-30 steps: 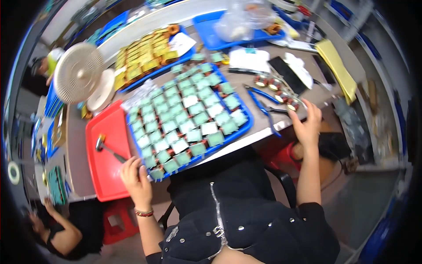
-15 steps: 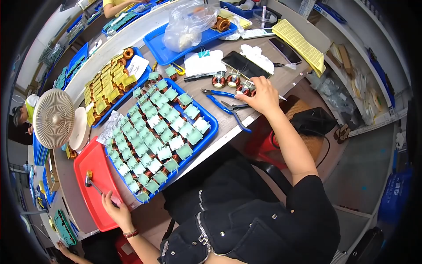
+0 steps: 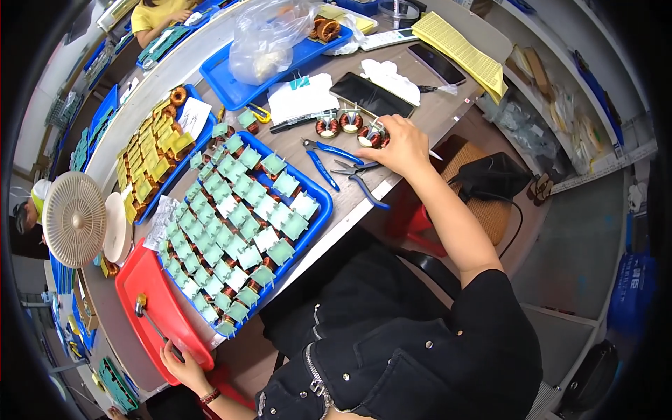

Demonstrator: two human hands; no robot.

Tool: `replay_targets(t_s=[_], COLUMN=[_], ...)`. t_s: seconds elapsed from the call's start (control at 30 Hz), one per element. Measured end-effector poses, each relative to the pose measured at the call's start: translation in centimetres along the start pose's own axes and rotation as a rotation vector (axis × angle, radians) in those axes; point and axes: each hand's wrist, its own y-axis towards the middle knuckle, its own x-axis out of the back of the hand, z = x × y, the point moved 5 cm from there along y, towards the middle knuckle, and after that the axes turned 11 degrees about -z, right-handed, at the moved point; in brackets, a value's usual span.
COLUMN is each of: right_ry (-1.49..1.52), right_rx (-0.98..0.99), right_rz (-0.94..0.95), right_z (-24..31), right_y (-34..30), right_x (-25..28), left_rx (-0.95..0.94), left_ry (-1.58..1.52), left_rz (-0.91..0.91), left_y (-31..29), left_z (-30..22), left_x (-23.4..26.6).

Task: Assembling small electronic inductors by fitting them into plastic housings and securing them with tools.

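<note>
My left hand [image 3: 183, 369] is closed round the handle end of a small hammer [image 3: 141, 306], whose yellowish head lies toward the far side of a red tray [image 3: 137, 343]. My right hand [image 3: 400, 145] has thumb and fingers closed on a copper-wound ring coil [image 3: 372, 136], partly hidden by the fingers. Two similar coils, one farther left [image 3: 327, 126] and one between [image 3: 351, 120], stand beside it with their leads up. Just in front lie blue-handled cutters [image 3: 323, 162] and pliers [image 3: 362, 183] with dark jaws.
A blue tray [image 3: 323, 210] holds rows of coils topped with green plates. Behind it are yellow-wrapped coils [image 3: 150, 157], white paper [image 3: 301, 98], a phone [image 3: 371, 96] and a bagged tray [image 3: 220, 73]. A fan [image 3: 75, 219] stands left; a co-worker [image 3: 155, 19] sits beyond.
The whole view has shifted, so the bench items appear farther left. Both hands stay at the same places relative to the hammer and the coil.
</note>
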Motion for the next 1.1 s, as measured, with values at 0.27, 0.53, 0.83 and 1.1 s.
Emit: replay_targets(t_s=[0.27,0.53,0.83,1.1], right_ry=[0.158,0.324,0.181,0.379], right_rx=[0.1,0.387,0.17,0.133], right_rz=[-0.057,-0.08,0.095,0.065], right_z=[-0.6,2.0,1.0,0.5], right_y=[0.4,1.3,0.6,0.7], right_x=[-0.9,-0.2,-1.1,-1.4], left_rx=[-0.076,-0.228,-0.697,-0.693], left_ry=[0.074,-0.144,-0.681,-0.833], left_rz=[-0.117,-0.181,0.205,0.311], left_y=[1.5,3.8,4.6,1.1], left_z=[-4.4,-11.5,-32.9,-34.3], left_x=[1.8,2.0,-0.6,-1.6])
